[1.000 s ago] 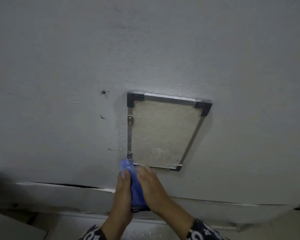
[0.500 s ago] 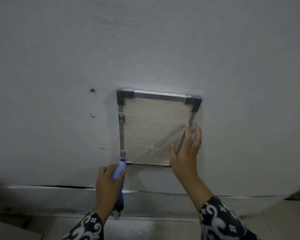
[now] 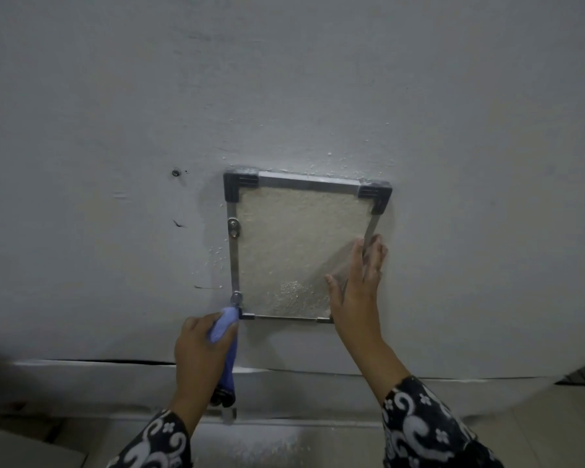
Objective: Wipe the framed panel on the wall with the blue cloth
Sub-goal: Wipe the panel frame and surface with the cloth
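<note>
The framed panel (image 3: 294, 248) hangs on the grey wall: a metal frame with black corner caps around a rough beige surface. My left hand (image 3: 200, 352) is shut on the blue cloth (image 3: 225, 336), whose bunched top touches the frame's lower left corner while the rest hangs down past my wrist. My right hand (image 3: 358, 288) lies flat with fingers spread on the panel's lower right edge, covering that corner.
Two metal fasteners (image 3: 233, 228) sit on the frame's left rail. A small hole (image 3: 175, 172) and scuff marks mark the wall to the left. A cracked ledge (image 3: 115, 363) runs below the panel, with dusty floor (image 3: 267, 447) beneath.
One second ago both hands held the cloth below the lower left corner. My right hand has let go and moved to the panel's lower right edge; my left hand keeps the cloth.
</note>
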